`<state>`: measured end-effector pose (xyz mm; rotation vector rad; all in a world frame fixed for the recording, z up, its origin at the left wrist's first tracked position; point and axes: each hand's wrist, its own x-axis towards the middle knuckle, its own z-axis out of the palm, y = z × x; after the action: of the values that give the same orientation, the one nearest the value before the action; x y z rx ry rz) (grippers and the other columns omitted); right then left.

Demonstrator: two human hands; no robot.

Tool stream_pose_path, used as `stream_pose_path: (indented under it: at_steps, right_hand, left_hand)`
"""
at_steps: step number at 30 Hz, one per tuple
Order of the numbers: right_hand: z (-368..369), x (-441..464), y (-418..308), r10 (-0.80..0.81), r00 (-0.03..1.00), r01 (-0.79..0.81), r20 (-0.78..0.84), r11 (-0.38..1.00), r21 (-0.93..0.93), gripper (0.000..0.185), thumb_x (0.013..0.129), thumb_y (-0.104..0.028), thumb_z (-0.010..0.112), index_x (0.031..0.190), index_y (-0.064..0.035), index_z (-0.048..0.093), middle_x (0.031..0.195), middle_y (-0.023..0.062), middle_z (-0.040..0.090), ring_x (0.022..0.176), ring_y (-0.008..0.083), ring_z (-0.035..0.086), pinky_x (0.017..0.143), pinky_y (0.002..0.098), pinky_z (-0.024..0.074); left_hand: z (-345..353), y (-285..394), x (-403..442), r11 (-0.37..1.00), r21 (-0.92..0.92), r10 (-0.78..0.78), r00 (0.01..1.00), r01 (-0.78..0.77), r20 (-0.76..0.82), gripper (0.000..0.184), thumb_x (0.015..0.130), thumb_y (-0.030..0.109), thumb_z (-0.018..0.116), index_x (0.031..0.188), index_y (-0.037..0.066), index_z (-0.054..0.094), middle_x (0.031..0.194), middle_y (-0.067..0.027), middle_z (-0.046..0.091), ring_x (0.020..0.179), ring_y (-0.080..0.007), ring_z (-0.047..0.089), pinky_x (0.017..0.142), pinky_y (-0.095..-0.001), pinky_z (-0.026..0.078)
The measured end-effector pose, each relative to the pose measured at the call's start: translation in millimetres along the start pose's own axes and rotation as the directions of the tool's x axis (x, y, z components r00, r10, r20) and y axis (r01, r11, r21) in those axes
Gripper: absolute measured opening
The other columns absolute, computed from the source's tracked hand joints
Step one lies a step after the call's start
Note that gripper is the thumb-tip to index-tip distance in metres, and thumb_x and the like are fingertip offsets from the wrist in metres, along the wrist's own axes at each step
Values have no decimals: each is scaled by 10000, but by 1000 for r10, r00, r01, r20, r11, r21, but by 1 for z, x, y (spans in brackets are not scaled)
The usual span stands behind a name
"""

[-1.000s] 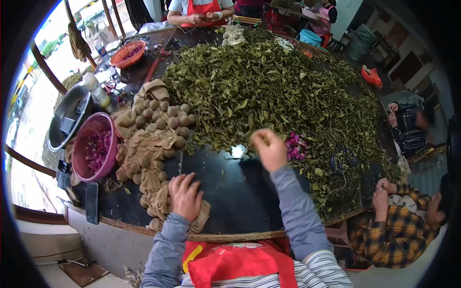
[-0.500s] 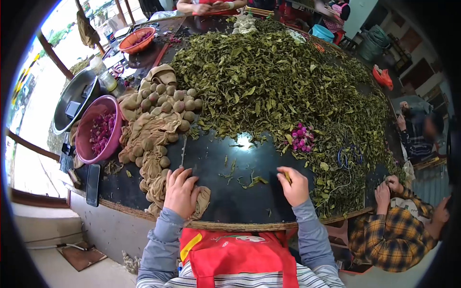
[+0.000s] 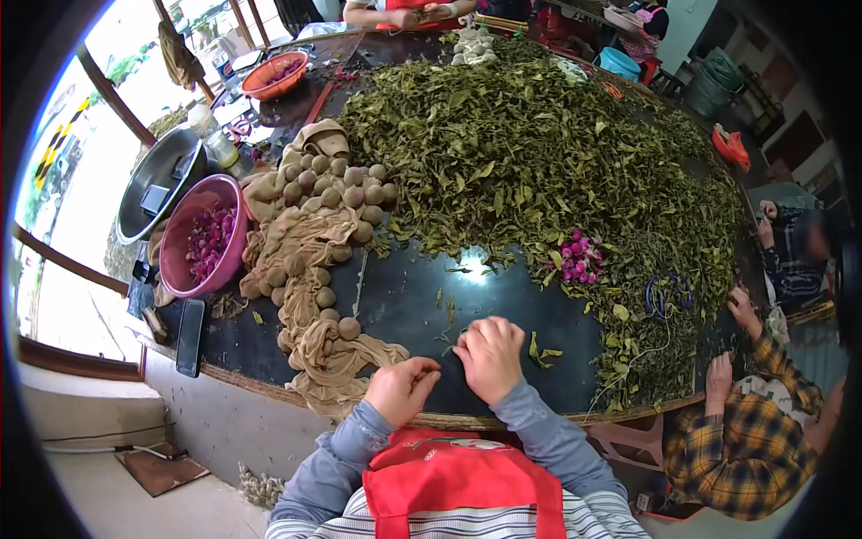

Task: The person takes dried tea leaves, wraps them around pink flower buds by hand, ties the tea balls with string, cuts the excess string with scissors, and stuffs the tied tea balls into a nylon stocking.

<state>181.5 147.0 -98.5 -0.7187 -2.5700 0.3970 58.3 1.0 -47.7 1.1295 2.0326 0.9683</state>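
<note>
My left hand (image 3: 402, 392) is near the front edge of the dark table, thumb and forefinger closed together. Whatever is in that pinch, if anything, is too small to make out. Beige cloth (image 3: 328, 359) lies bunched just left of it, with a round tea-coloured ball (image 3: 349, 329) resting on it. My right hand (image 3: 492, 359) hovers over or touches the tabletop, fingers curled downward; its fingertips are largely hidden. Thin leaf scraps (image 3: 446, 314) lie just beyond it, and a few green leaves (image 3: 542, 352) lie to its right.
A large heap of leaves (image 3: 539, 153) covers the table's middle, with purple-pink flowers (image 3: 579, 258) on it. At left are a pink basin (image 3: 171, 286) of flowers, a metal basin (image 3: 126, 225) and a phone (image 3: 189, 337). A co-worker in plaid (image 3: 745, 440) sits at right.
My left hand has come off the cloth and moved right and down. My right hand has moved left, towards it. A ball shows on the cloth where my left hand was. The view has shifted slightly.
</note>
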Motion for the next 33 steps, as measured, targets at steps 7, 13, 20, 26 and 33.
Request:
stream_pose_path:
  at_steps: [7, 13, 20, 26, 33]
  right_hand:
    - [-19, 24, -12, 101, 976, -90, -194, 994, 64, 112, 789, -199, 678, 781, -133, 588, 903, 7, 570, 902, 231, 506, 854, 387, 326]
    - [16, 46, 3, 63, 993, -53, -102, 993, 102, 132, 759, -220, 689, 759, -133, 589, 870, 7, 573, 865, 227, 512, 836, 396, 336]
    - [-13, 4, -18, 24, 999, -22, 34, 998, -53, 134, 727, -209, 699, 780, -130, 605, 923, 10, 574, 885, 226, 513, 831, 401, 341]
    - [-34, -21, -39, 110, 993, -116, 36, 915, 387, 69, 777, -140, 669, 839, -113, 656, 1012, 14, 608, 923, 218, 533, 843, 356, 364]
    - [-39, -49, 10, 186, 982, -181, -15, 969, 167, 77, 819, -153, 643, 893, -132, 653, 921, 10, 619, 823, 227, 551, 838, 353, 365]
  left_hand:
    - [12, -6, 5, 988, 2, 154, 986, -154, -65, 188, 828, 93, 642, 999, 23, 676, 802, -89, 685, 591, -227, 603, 570, -292, 484]
    - [8, -5, 3, 957, 20, 289, 948, -288, -133, 188, 848, 103, 638, 1009, 13, 670, 781, -78, 680, 562, -181, 581, 565, -263, 473]
    - [3, -3, -1, 947, -248, -189, 978, 206, 88, 188, 911, 132, 574, 996, -12, 659, 734, -58, 649, 569, -128, 550, 581, -223, 458]
    - [19, -5, 5, 889, -366, -231, 960, 275, 161, 224, 953, 161, 515, 974, -11, 657, 687, -33, 625, 558, -118, 528, 569, -207, 442]
    - [41, -25, 28, 882, -200, 384, 897, -426, -217, 261, 983, 186, 483, 901, 5, 653, 656, -20, 609, 557, -91, 494, 532, -196, 399]
